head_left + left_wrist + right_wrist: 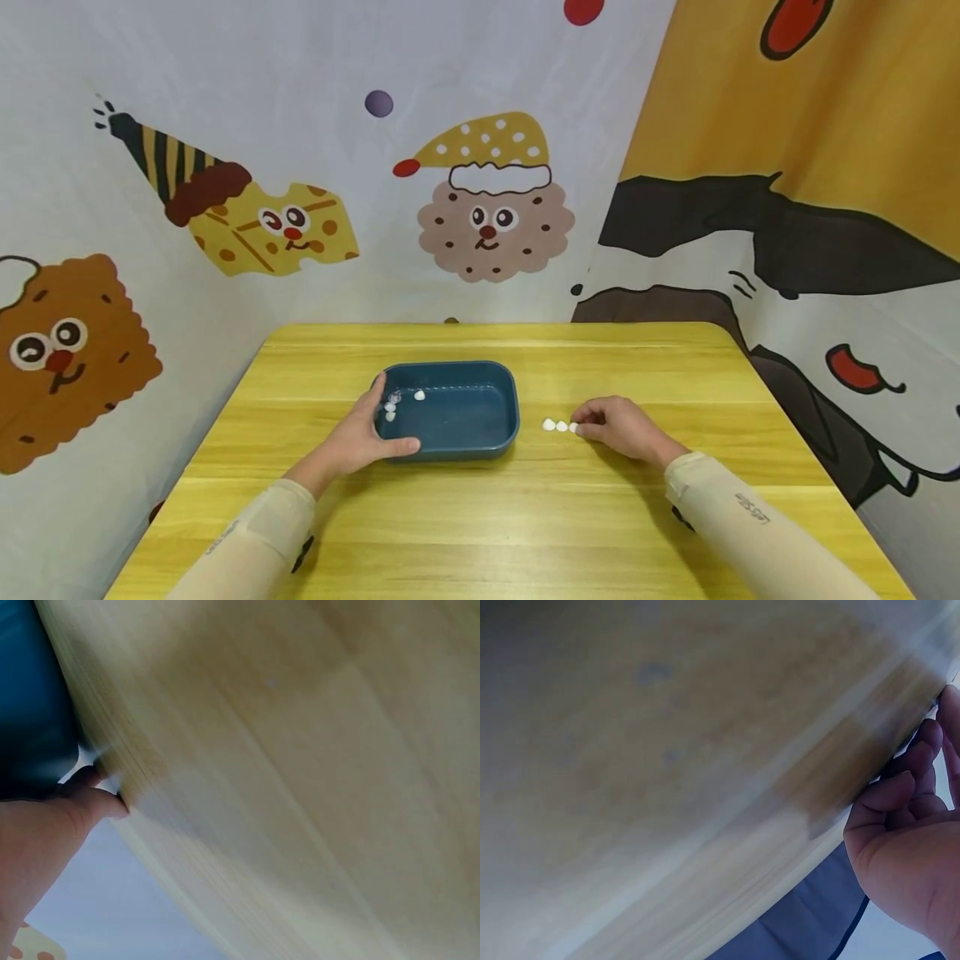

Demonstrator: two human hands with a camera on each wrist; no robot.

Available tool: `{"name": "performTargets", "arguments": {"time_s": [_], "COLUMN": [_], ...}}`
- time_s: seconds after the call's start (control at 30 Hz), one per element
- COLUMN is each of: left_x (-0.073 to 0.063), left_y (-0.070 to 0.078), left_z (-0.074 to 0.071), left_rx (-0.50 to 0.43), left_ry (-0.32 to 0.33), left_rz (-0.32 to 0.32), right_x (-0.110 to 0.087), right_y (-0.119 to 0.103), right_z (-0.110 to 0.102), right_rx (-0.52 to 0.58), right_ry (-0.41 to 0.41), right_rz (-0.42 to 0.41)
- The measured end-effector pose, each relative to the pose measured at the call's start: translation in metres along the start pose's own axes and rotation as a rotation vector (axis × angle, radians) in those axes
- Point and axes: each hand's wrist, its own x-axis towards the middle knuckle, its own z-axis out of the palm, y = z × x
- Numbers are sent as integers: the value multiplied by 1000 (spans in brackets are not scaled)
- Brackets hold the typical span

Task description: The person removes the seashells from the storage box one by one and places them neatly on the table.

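Note:
A dark blue rectangular tray (457,454) sits on the table, with several small white pieces (420,396) lying in its left part. My left hand (358,433) holds the tray's left end, its thumb along the front rim and its fingers at the left side. Right of the tray, small white rounded pieces (562,426) lie in a short row on the wood. The thumb and index finger of my right hand (618,427) pinch the rightmost white piece (573,427), partly hidden by the fingertips. In the right wrist view the other fingers of the right hand (900,840) are curled.
The light wood table (480,533) has rounded far corners. Behind it hangs a white curtain (300,67) printed with cartoon biscuits and cheese. A yellow and dark printed cloth (825,150) hangs at the right.

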Motion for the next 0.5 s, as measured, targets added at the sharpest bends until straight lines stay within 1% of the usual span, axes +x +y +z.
{"name": "performTargets", "arguments": {"time_s": [0.13,0.23,0.3,0.4,0.5], "left_x": [0,0,0,-1,-2], "left_y": [0,0,0,1,1], "left_z": [0,0,0,-1,-1], "left_rx": [-5,-11,-7,-2,-2], "left_ry": [1,4,8,8,2], "left_rz": [-4,-1,6,13,13], "right_x": [2,2,1,-1,-1], "right_y": [-2,-1,0,2,-1], "right_z": [1,0,-1,-6,-15], "right_rx": [7,47,87,186,251], "right_ry": [-3,0,7,26,55], "right_rz": [4,20,29,70,109]}}
